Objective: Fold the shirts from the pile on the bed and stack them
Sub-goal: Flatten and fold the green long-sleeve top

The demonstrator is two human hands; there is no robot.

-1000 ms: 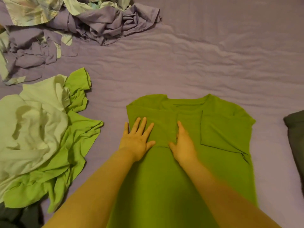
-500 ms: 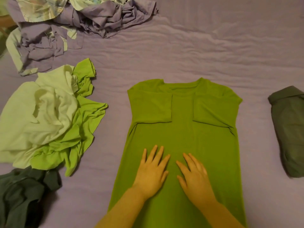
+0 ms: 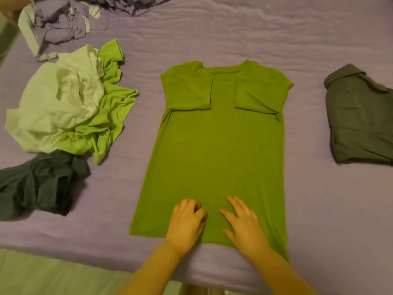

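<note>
Head view: the green shirt (image 3: 219, 150) lies flat in the middle of the bed (image 3: 276, 39), collar at the far end, hem at the near edge. Both sleeves are folded inward across the chest, with a strip of shirt showing between them.

Down at the near end, both hands are on the cloth just above the hem. The left hand (image 3: 187, 222) sits palm down with its fingers curled in, knuckles bunched against the fabric; whether it pinches any cloth I cannot tell. The right hand (image 3: 242, 222) lies just beside it, flat and wide, fingers straight and spread, pressing the shirt. The two hands are close but apart.

To the left, the pile (image 3: 70, 103): a pale green garment crumpled on top of a bright green one, tangled together. Touching its near edge, a dark shirt (image 3: 40, 184) lies rumpled. At the far left corner, a heap of lilac cloth (image 3: 61, 22) spreads along the far edge.

Over on the right, well apart from the green shirt, a folded olive shirt (image 3: 361, 118) lies flat, partly cut off by the frame edge.

Along the near edge, below the bed, a pale green surface (image 3: 53, 273) shows.
</note>
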